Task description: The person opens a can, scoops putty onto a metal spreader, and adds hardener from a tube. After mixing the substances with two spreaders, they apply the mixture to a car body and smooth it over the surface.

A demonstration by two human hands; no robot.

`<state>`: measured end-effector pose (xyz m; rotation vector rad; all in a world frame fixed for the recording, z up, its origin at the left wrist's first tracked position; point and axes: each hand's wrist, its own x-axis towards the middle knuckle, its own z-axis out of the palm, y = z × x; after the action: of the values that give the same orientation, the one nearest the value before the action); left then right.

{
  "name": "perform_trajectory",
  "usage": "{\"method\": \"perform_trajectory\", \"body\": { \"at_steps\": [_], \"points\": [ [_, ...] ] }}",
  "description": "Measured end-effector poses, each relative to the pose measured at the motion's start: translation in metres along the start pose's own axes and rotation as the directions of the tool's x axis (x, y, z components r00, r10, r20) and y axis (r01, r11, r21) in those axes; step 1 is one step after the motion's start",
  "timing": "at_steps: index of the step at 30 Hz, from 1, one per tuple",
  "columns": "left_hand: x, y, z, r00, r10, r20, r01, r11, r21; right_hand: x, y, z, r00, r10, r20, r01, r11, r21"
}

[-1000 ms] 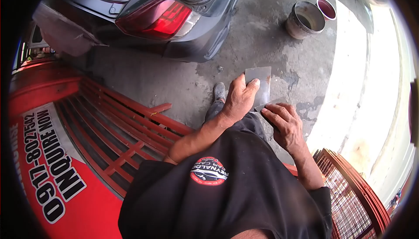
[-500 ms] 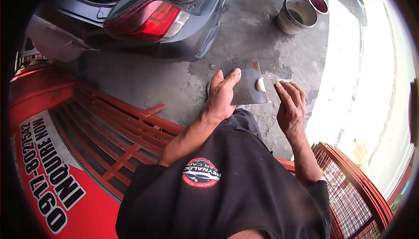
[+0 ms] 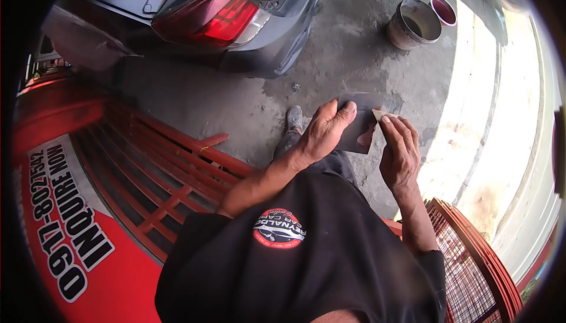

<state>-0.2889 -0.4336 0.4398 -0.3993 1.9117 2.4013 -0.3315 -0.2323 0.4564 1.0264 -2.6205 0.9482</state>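
Observation:
My left hand [image 3: 322, 134] grips a thin dark rectangular plate [image 3: 355, 123], its thumb lying along the top face. A pale pinkish smear of paste [image 3: 366, 137] sits near the plate's right side. My right hand [image 3: 402, 155] pinches a thin light-coloured spreader [image 3: 378, 114], whose pointed corner overlaps the plate's upper right. The fingers hide most of that spreader. Both hands are in front of my dark shirt, above the concrete floor.
Ahead on the left stands a grey car [image 3: 277, 46] with a red tail light [image 3: 209, 19] and open trunk. A bucket [image 3: 407, 37] and a smaller pail [image 3: 443, 11] stand at the upper right. A red slatted bench [image 3: 159, 152] lies left, beside a wire-mesh frame [image 3: 471, 264] at right.
The right hand has brought the spreader from beside the plate to over its right side. The paste looks more spread. The whole view has shifted slightly.

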Motion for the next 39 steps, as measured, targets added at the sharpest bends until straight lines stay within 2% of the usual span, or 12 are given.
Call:
{"method": "perform_trajectory", "body": {
  "at_steps": [4,9,14,16,19,22,24,28,30,35,38,39],
  "points": [
    [-0.002,-0.013,0.009,0.982,0.119,-0.145,-0.081,0.967,0.242,-0.007,-0.009,0.013,0.987,-0.039,0.155,0.015,0.988,0.153],
    [0.007,-0.035,-0.005,0.945,-0.011,-0.326,-0.027,0.993,-0.111,-0.020,0.002,-0.006,0.914,-0.152,0.376,0.064,0.970,0.234],
    [0.008,-0.014,0.007,0.938,0.015,-0.347,-0.089,0.976,-0.200,-0.006,-0.017,-0.021,0.973,-0.204,0.108,0.169,0.949,0.266],
    [0.005,-0.005,0.010,0.944,-0.206,-0.259,0.067,0.886,-0.458,-0.002,-0.023,-0.017,0.972,-0.229,0.058,0.202,0.932,0.300],
    [0.001,0.005,0.004,0.941,-0.332,-0.067,0.196,0.695,-0.692,-0.024,0.015,0.013,0.995,-0.094,0.044,0.094,0.996,-0.003],
    [0.000,0.010,0.009,0.928,-0.326,-0.180,0.142,0.757,-0.638,-0.024,0.027,0.016,0.999,0.008,-0.049,-0.010,0.999,-0.033],
    [0.001,-0.020,0.005,0.963,-0.115,-0.244,0.042,0.957,-0.288,-0.012,-0.003,0.003,0.994,-0.001,0.108,0.001,1.000,-0.001],
    [0.002,-0.016,-0.008,0.994,-0.096,-0.054,0.098,0.995,0.024,-0.005,-0.024,-0.023,0.982,-0.107,0.155,0.095,0.992,0.082],
    [-0.005,-0.005,0.000,0.947,-0.316,0.058,0.291,0.769,-0.569,-0.015,-0.009,-0.013,0.982,-0.179,0.055,0.177,0.984,0.034],
    [-0.012,-0.001,0.003,0.978,-0.206,0.008,0.182,0.847,-0.500,-0.035,0.043,-0.001,0.991,-0.130,0.029,0.132,0.981,-0.138],
    [-0.010,-0.003,0.009,0.994,-0.099,0.046,0.087,0.975,0.205,-0.014,0.007,0.000,0.997,-0.027,0.070,0.026,1.000,0.012],
    [-0.011,-0.004,0.025,0.994,0.109,-0.022,-0.102,0.973,0.208,-0.014,0.001,0.005,0.996,-0.009,0.091,0.001,0.996,0.085]
  ]
}}
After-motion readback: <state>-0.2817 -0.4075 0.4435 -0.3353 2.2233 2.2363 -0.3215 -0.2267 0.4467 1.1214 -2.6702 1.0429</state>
